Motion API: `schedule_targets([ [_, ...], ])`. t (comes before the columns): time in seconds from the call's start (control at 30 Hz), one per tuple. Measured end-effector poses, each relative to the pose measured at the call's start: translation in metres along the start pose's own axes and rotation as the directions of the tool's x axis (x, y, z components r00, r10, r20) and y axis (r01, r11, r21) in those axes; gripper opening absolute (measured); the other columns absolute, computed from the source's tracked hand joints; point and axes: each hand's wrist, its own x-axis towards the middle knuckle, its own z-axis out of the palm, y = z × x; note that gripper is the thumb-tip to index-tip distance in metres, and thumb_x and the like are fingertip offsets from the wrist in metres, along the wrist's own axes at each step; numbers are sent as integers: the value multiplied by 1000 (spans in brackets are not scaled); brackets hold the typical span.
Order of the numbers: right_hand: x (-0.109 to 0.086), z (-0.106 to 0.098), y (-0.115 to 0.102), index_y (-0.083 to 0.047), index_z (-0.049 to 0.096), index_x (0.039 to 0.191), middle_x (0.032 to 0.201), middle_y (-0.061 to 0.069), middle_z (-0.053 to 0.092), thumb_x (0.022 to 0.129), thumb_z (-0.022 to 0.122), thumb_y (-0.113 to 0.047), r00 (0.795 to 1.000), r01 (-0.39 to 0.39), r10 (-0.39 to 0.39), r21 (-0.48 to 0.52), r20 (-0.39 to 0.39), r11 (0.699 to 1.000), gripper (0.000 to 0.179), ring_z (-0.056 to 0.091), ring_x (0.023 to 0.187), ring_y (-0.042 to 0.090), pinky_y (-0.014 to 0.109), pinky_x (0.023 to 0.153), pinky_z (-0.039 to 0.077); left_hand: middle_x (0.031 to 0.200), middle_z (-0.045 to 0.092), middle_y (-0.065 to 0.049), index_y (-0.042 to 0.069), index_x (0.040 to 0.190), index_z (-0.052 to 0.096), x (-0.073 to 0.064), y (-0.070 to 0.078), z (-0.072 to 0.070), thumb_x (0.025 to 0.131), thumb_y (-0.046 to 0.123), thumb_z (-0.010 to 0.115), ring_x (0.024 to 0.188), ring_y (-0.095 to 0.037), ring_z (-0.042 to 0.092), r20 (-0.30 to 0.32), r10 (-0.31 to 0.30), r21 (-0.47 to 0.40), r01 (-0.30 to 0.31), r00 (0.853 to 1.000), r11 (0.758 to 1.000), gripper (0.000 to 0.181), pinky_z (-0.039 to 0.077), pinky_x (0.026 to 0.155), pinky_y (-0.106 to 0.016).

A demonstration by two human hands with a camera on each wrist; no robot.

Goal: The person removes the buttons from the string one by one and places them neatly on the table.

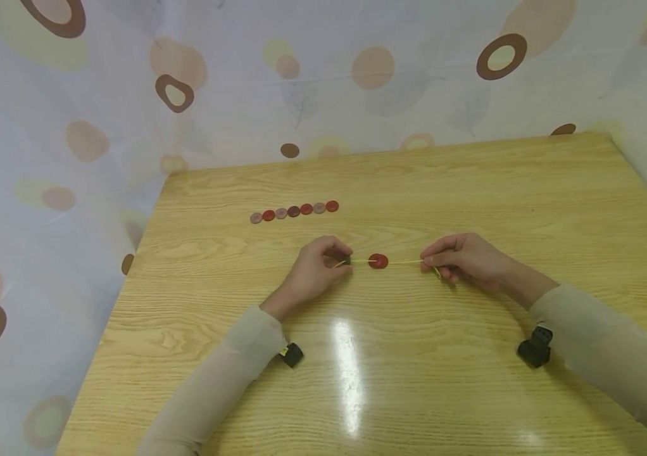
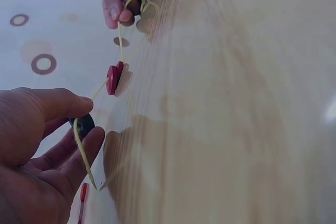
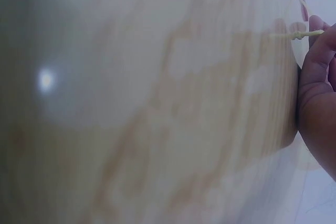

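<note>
My left hand [image 1: 313, 271] pinches a dark button [image 2: 83, 125] between thumb and fingers. A yellow string [image 1: 405, 261] passes through it, and its pointed loose end hangs below the button in the left wrist view. Two red buttons [image 1: 378, 261] sit together on the string between the hands, above the table. On the other side, my right hand [image 1: 470, 261] pinches the string between thumb and forefinger, with a knot [image 3: 298, 35] and a short tail hanging by the fingers. The string runs nearly straight from hand to hand.
A row of several red, pinkish and dark brown buttons [image 1: 294, 211] lies on the wooden table [image 1: 449, 392], beyond the left hand. A patterned cloth [image 1: 323, 82] hangs behind the table and at its left side.
</note>
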Motion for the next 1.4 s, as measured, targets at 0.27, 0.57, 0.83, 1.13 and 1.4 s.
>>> schedule_targets([
  [0.27, 0, 0, 0, 12, 64, 119, 98, 10, 75, 98, 65, -7, 1000, 4, -4, 0, -4, 1000, 28, 55, 62, 9, 21, 53, 49, 112, 65, -6, 1, 110, 66, -3, 0, -3, 89, 0, 75, 103, -20, 64, -11, -17, 8, 18, 1000, 1000, 22, 54, 90, -30],
  [0.57, 0, 0, 1, 11, 63, 119, 98, 10, 75, 98, 64, -7, 1000, -6, 6, 2, -12, 1000, 28, 54, 62, 8, 21, 53, 49, 113, 65, -7, 0, 110, 66, -4, -2, -6, 89, -1, 75, 102, -20, 64, -15, -14, -8, 14, 1000, 1000, 23, 54, 91, -31],
  [0.83, -1, 0, 0, 11, 63, 120, 99, 10, 75, 99, 64, -8, 1000, -4, 4, 1, -2, 1000, 28, 53, 62, 8, 21, 53, 48, 113, 65, -6, 1, 109, 67, -6, -6, -10, 88, 0, 76, 105, -20, 65, -29, -37, -17, 36, 999, 999, 23, 54, 92, -31],
  [1.13, -2, 1, -2, 12, 62, 120, 100, 10, 75, 99, 64, -8, 1000, -3, 3, -3, 3, 1000, 30, 53, 62, 7, 20, 54, 48, 114, 65, -7, 1, 109, 67, -9, -7, -15, 88, 0, 75, 107, -22, 64, -31, -41, -25, 41, 999, 999, 22, 53, 94, -33],
  [1.4, -1, 0, -1, 12, 62, 121, 100, 11, 74, 99, 64, -9, 1000, 2, -2, 2, 14, 1000, 30, 54, 62, 8, 20, 54, 49, 114, 65, -8, 0, 110, 67, -11, -8, -19, 88, -1, 75, 107, -23, 65, -39, -38, -30, 37, 999, 999, 23, 53, 94, -33],
])
